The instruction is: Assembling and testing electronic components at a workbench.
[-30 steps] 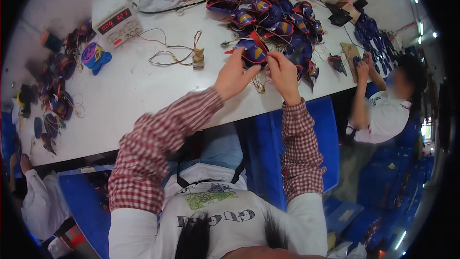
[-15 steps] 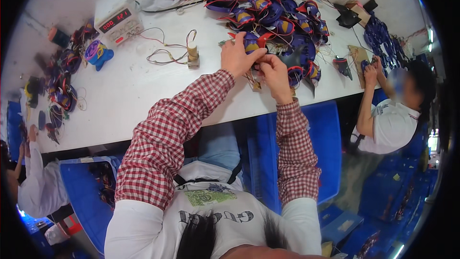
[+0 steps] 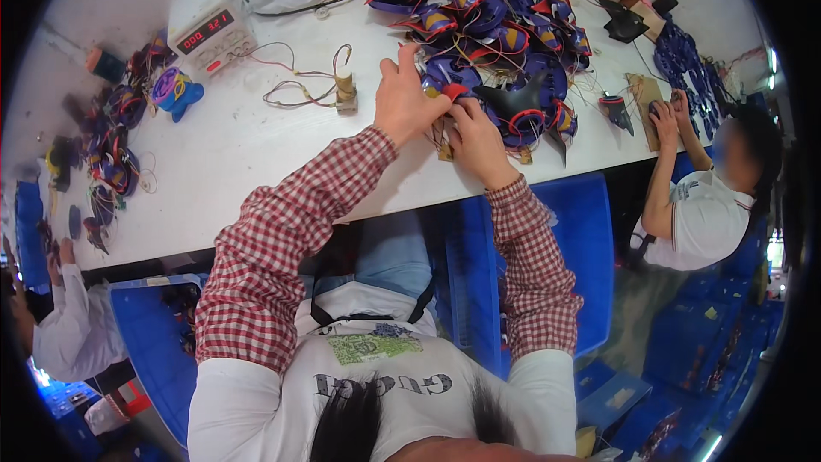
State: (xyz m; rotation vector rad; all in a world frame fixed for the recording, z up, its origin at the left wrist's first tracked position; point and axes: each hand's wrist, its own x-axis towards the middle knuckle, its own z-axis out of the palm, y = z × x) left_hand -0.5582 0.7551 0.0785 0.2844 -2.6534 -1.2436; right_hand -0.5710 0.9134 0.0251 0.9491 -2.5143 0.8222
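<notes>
At the near edge of a heap of purple, red and yellow plastic shells (image 3: 487, 15), my left hand (image 3: 404, 104) curls round one purple-and-red shell (image 3: 455, 91), thumb against its red part. My right hand (image 3: 479, 144) is closed at the same shell, thumb and fingertips pinched together beside my left thumb. Whatever fine piece or wire lies in that pinch is hidden. Thin wires and a small brown board (image 3: 445, 152) hang below the shell. A black horn-shaped piece (image 3: 513, 101) with a red ring lies just right of my hands.
A power supply (image 3: 209, 39) with a red display stands back left, wired to a small brass-coloured block (image 3: 345, 96). Left of it are a blue-purple holder (image 3: 175, 92) and more wired parts (image 3: 115, 158). Blue bins (image 3: 581, 248) stand below the table edge. A co-worker (image 3: 705, 205) works at right.
Both hands have shifted slightly left and nearer with the shell, which has turned so its red part faces my thumbs. The black horn-shaped piece beside them shows more fully.
</notes>
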